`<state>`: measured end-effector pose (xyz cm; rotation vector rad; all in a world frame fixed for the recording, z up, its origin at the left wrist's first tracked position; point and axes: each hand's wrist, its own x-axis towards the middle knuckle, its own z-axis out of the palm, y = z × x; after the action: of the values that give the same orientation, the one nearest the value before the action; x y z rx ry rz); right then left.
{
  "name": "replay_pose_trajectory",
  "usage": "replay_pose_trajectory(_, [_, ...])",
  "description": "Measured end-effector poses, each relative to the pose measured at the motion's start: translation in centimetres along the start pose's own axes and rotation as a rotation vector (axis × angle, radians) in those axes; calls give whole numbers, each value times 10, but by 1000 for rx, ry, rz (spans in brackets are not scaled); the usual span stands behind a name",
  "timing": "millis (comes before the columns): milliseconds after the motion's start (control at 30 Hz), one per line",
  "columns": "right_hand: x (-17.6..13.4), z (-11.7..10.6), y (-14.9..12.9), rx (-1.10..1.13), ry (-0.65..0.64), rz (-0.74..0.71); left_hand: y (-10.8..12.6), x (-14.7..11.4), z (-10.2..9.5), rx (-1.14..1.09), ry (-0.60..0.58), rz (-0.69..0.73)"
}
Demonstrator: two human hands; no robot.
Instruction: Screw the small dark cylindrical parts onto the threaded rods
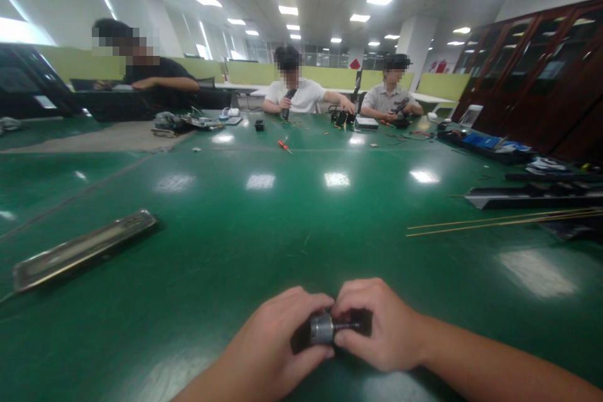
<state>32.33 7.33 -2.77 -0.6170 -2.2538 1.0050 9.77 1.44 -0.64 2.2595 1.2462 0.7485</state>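
Near the front edge of the green table, my left hand is closed around a grey metal cylinder, which looks like a small motor. Thumb and fingers grip it from above and below, and its left end is in the shadow of the palm. A thin dark shaft sticks out of the cylinder to the right. My right hand is curled about this shaft, with thumb and fingertips close against the cylinder's right face. Whether anything else sits in the right palm is too dark to tell.
A long metal tray-like piece lies at left. Thin yellowish rods and a black channel piece lie at right. Farther off are a red screwdriver and a small black block. Three people sit across the table, handling parts.
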Motion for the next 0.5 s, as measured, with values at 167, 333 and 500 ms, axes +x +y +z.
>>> replay_pose_trajectory(167, [0,0,0,5,3,9,0,0,2,-32,17,-11])
replay_pose_trajectory(333, [0,1,3,6,14,28,0,2,2,-28,36,32])
replay_pose_trajectory(500, [1,3,5,-30,19,50,-1,3,3,22,61,89])
